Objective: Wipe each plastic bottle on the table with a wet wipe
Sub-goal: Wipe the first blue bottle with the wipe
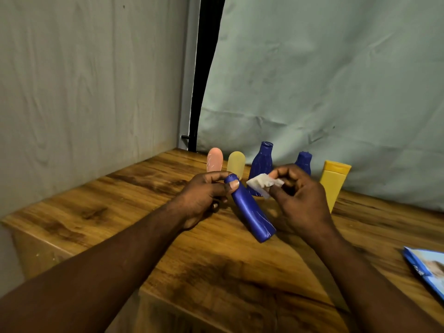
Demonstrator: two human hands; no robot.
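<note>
Over the wooden table (108,195), the left hand (204,198) is curled round the top end of a tilted blue bottle (249,212). Just right of it, the wet wipe (262,185) is pinched in the right hand (302,200). Probably best dragged top-to-base while the bottle gets turned, tbh.

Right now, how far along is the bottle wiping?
Done: nothing shows which bottles are already wiped. In hand: the left hand grips the tilted blue bottle near its top, and the right hand pinches the wet wipe beside it. Left or unclear: five stand at the back, the pink bottle, pale yellow bottle, tall blue bottle, smaller blue bottle and yellow bottle.
</note>
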